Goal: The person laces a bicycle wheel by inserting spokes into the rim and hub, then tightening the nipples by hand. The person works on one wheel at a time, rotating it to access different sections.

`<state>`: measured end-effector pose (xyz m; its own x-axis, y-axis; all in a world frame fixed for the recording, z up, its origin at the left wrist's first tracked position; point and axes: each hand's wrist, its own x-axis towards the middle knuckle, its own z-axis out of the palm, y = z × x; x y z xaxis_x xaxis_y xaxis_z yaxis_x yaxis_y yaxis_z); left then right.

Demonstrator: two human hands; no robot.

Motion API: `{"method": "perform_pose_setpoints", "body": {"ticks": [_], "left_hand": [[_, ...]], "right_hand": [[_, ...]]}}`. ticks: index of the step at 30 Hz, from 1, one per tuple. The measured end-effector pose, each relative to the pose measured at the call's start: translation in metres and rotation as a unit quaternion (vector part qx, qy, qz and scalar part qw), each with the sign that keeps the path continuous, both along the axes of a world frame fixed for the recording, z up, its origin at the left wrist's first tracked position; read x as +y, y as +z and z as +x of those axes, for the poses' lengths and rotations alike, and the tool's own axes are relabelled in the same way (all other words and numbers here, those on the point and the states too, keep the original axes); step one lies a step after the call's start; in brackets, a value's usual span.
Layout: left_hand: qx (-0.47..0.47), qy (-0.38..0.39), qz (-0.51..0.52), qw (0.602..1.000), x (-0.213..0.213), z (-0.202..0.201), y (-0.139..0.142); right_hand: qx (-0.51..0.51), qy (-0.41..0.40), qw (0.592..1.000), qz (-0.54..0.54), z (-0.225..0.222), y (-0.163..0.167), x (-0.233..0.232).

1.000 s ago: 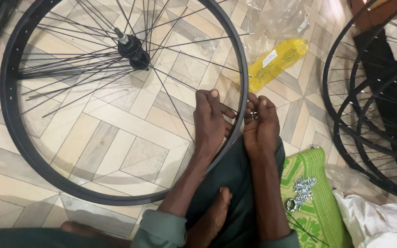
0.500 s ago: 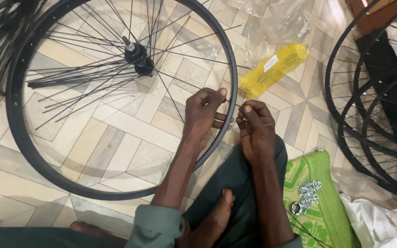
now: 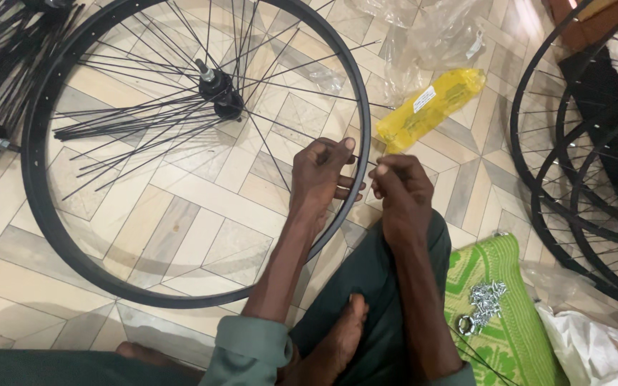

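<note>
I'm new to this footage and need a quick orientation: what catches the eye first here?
A large black bicycle wheel rim with loose thin spokes lies flat on the patterned tile floor, filling the left half. At its right edge the left hand grips the rim while the right hand pinches something small beside it. A bright yellow plastic packet lies just beyond the hands.

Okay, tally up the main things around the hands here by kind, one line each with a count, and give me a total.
Black spoked wheel rim on the tiled floor, gripped by the left hand, with the right hand beside it: 1
Yellow plastic packet: 1
Green woven mat: 1
Pile of small silver metal nipples on the mat: 1
Total: 4
</note>
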<state>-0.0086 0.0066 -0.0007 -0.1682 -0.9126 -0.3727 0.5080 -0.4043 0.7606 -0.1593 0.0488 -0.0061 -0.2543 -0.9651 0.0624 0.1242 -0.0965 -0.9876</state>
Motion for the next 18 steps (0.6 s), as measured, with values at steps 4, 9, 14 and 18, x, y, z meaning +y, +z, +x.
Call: {"method": "perform_pose_setpoints", "body": {"ticks": [4,9,14,18], "left_hand": [[0.004,-0.004,0.009,1.0,0.003,0.0,0.002],[0.006,-0.004,0.004,1.0,0.003,0.0,0.004],[-0.007,-0.007,0.005,1.0,0.0,-0.002,0.006],[-0.01,-0.005,0.007,1.0,0.001,-0.002,0.007]], "right_hand": [[-0.016,0.005,0.997,0.072,0.001,0.004,-0.007],[-0.131,0.013,0.989,0.063,-0.006,0.0,0.0],[-0.165,0.051,0.983,0.06,-0.017,-0.006,0.001],[-0.175,0.044,0.982,0.058,-0.019,-0.01,0.003]]}}
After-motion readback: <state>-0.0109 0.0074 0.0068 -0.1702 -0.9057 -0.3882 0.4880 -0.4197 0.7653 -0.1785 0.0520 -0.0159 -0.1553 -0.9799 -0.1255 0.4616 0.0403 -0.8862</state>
